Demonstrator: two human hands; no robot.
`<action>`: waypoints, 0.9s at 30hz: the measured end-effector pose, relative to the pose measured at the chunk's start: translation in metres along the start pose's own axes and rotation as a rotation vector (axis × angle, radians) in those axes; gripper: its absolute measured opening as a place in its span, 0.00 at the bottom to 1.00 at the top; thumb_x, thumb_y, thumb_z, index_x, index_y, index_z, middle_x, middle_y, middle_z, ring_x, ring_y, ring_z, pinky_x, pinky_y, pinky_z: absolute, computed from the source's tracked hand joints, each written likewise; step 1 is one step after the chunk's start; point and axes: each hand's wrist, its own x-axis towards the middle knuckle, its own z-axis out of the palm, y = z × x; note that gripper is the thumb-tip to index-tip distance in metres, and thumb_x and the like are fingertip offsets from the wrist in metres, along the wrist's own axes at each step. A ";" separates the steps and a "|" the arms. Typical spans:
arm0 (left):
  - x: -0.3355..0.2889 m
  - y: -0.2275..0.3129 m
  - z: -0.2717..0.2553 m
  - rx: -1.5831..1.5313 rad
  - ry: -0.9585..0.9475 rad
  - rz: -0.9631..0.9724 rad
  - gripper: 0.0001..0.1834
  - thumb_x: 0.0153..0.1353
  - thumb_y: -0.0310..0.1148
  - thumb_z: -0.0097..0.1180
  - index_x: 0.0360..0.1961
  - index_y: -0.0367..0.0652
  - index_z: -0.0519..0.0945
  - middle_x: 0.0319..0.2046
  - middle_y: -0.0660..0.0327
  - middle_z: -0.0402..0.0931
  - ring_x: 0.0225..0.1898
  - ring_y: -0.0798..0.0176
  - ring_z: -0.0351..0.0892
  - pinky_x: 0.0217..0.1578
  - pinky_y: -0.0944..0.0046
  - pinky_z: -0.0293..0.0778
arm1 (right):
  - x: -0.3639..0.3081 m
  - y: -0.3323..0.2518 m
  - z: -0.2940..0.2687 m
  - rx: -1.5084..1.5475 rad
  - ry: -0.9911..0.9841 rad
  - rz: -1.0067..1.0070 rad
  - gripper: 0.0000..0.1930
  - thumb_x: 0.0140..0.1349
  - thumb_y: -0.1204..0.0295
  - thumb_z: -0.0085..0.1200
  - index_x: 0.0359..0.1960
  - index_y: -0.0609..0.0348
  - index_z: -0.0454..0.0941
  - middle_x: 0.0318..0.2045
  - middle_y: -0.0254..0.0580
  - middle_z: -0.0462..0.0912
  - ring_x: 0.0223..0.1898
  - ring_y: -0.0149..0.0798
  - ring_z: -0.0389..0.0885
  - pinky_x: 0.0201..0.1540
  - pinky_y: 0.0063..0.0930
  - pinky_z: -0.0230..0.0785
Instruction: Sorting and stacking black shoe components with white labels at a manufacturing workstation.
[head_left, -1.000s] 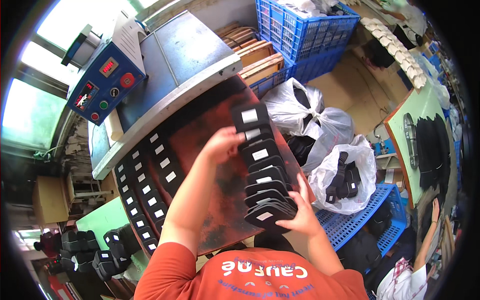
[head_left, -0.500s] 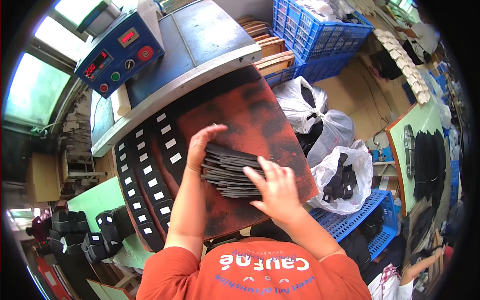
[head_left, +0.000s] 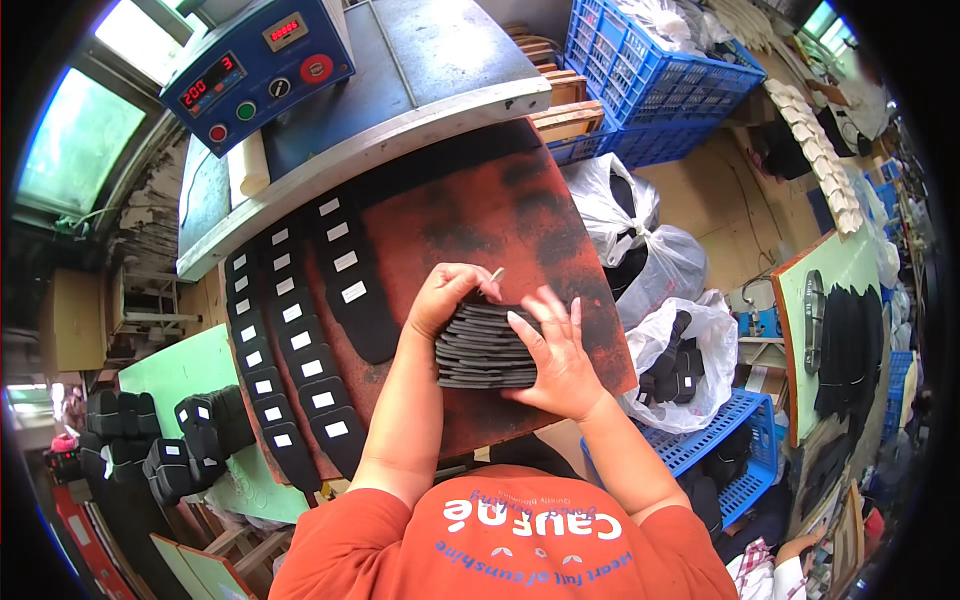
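A neat stack of thin black fabric pieces stands on the reddish-brown board in front of me, edges facing up toward me. My right hand cups its right side, thumb along the near edge and fingers spread over the far right corner. At the far left corner my left hand has its fingers curled in a pinch, wrist against the stack's left side. A small pale thing sticks out from those fingertips, too small to name.
Rows of overlapping black pieces with white labels cover the board's left side. Beyond stands a metal-topped machine with a blue control box. Plastic bags, a blue crate and a low blue basket are at right.
The fanned, slanting pieces are now squared into an even stack, a little right and nearer. My left hand went from outstretched to curled at its far corner; my right hand moved onto its side.
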 end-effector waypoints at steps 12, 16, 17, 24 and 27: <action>-0.044 -0.002 0.045 0.370 0.051 0.140 0.56 0.52 0.73 0.34 0.65 0.30 0.49 0.66 0.48 0.46 0.67 0.56 0.46 0.64 0.60 0.41 | 0.003 -0.029 0.001 -0.299 -0.004 0.211 0.59 0.30 0.54 0.70 0.67 0.45 0.46 0.62 0.57 0.49 0.62 0.54 0.51 0.62 0.68 0.32; -0.048 0.000 0.032 0.112 0.182 0.174 0.29 0.66 0.47 0.41 0.58 0.31 0.64 0.58 0.47 0.63 0.61 0.55 0.60 0.62 0.57 0.51 | 0.010 -0.030 -0.002 -0.318 -0.059 0.290 0.57 0.32 0.62 0.69 0.67 0.52 0.45 0.56 0.51 0.61 0.59 0.50 0.59 0.64 0.63 0.35; -0.055 0.003 0.025 -0.052 0.257 0.174 0.22 0.66 0.40 0.43 0.52 0.32 0.69 0.51 0.49 0.69 0.56 0.56 0.65 0.59 0.58 0.56 | 0.006 -0.032 -0.012 -0.120 0.019 0.319 0.55 0.33 0.63 0.68 0.66 0.56 0.47 0.56 0.52 0.62 0.59 0.49 0.61 0.65 0.55 0.39; -0.080 0.046 0.059 -0.452 0.013 -0.205 0.09 0.61 0.27 0.51 0.40 0.34 0.77 0.32 0.62 0.77 0.33 0.69 0.75 0.34 0.72 0.71 | -0.056 -0.034 0.008 2.031 0.512 0.348 0.38 0.36 0.75 0.62 0.57 0.62 0.64 0.49 0.42 0.75 0.51 0.43 0.74 0.57 0.39 0.65; -0.090 0.059 0.086 -0.111 0.096 -0.283 0.11 0.56 0.23 0.54 0.41 0.35 0.77 0.37 0.63 0.78 0.38 0.69 0.75 0.41 0.68 0.72 | -0.080 -0.032 0.041 2.122 0.290 0.272 0.36 0.41 0.72 0.61 0.57 0.61 0.65 0.50 0.44 0.75 0.52 0.43 0.74 0.57 0.41 0.65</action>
